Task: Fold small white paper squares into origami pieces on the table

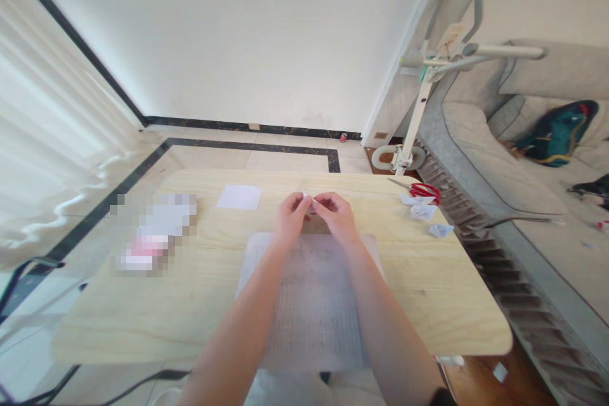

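Note:
Both hands meet over the middle of the table, fingertips close together. My left hand (292, 216) is closed, pinching a small piece of white paper (307, 198) between thumb and fingers. From the other side my right hand (337, 212) is closed on the same paper. Most of the paper is hidden by the fingers, so its shape is unclear. Beneath my forearms lies a large printed sheet (314, 304). Beyond my left hand a blank white sheet (239, 197) rests flat. Several folded white paper pieces (422, 211) sit off to the right.
Red-handled scissors (425, 190) lie at the table's right edge, beside the folded papers. A pixelated pinkish-white item (159, 231) is on the left of the wooden table (214, 304). A grey sofa (476, 133) and a white exercise frame (419, 108) stand to the right.

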The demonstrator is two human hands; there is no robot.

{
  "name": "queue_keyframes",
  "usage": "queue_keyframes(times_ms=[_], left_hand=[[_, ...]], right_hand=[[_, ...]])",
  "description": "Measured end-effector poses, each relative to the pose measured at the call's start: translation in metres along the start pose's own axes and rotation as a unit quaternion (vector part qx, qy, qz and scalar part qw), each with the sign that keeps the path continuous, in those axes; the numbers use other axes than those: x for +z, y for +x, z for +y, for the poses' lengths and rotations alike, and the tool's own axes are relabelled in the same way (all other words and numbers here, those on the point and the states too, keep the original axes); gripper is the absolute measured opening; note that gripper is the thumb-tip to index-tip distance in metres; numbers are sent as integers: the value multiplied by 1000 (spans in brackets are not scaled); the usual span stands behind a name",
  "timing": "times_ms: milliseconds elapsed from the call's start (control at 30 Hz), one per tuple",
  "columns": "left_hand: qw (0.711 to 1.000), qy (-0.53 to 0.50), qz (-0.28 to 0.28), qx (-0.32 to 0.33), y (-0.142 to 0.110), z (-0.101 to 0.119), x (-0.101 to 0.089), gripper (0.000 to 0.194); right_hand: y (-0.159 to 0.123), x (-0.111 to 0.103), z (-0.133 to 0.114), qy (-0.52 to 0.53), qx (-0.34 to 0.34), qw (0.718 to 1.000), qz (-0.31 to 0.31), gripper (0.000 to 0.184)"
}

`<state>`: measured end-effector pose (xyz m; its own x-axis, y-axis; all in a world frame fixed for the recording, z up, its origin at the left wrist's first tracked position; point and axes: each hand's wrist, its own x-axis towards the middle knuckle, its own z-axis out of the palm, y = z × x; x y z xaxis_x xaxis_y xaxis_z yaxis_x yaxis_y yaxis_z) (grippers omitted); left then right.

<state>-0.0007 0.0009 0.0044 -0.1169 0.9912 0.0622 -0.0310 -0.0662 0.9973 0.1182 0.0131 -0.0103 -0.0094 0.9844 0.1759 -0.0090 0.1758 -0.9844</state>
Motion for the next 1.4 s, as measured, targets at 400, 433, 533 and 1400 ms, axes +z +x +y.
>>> queue_keyframes(times_ms=[400,433,533,1400], left_hand=[[994,71,-64,53,-1,-13,0,45],[993,74,-77,59,-2,-14,1,45],[988,85,-107,69,-3,-17,2,45],[996,40,-84,11,-6,3,2,29]], right_hand=[[1,-3,-1,-45,-11,998,39,20],[0,-3,-1,-43,-7,998,39,20],[0,-4,-1,-34,0,999,28,19],[1,-5,-1,78,36,996,18,18]])
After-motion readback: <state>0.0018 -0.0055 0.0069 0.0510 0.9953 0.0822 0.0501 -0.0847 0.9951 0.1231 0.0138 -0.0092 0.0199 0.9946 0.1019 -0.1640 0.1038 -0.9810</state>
